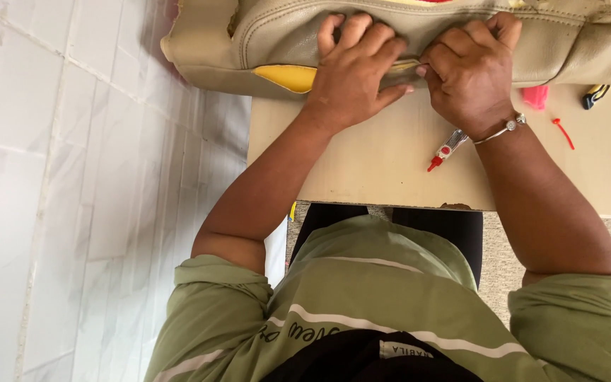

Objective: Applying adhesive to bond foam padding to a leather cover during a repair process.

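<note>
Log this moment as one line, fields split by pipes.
left hand: pressing beige bag | right hand: pinching bag edge | table: small red-tipped tool, red tie

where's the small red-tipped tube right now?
Head view: the red-tipped tube lies on the beige table, just below the right hand near its bracelet, right of centre.

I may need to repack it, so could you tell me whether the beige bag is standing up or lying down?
Lying down: the beige bag rests lengthwise on the table.
</note>
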